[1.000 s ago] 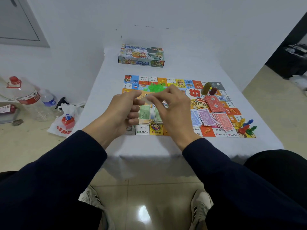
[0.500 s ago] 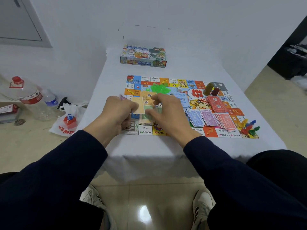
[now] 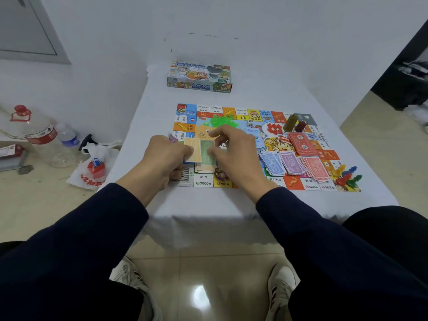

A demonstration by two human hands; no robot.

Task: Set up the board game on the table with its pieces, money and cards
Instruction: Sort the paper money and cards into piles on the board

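Note:
The colourful game board (image 3: 203, 180) lies flat on the white table (image 3: 231, 205). My left hand (image 3: 165, 158) grips a stack of play money, with an orange note (image 3: 193, 149) on top. My right hand (image 3: 234, 154) pinches a green note (image 3: 207, 152) beside it, above a small pile of notes (image 3: 205, 167) on the board. Blue, purple and pink money fans (image 3: 294, 164) lie at the right, with red cards (image 3: 301, 144) behind them. Green houses (image 3: 220, 121), a die (image 3: 250, 122), two tall blocks (image 3: 295, 123) and coloured pawns (image 3: 346, 176) sit on the board.
The game box (image 3: 200, 77) stands at the table's far end by the wall. Water bottles (image 3: 41, 133) and a white plastic bag (image 3: 92, 167) are on the floor at the left. My knees and shoes are below the table's near edge.
Both hands dropped from in front of the green houses to the board's near left. The right hand now pinches a green note off the stack in the left hand.

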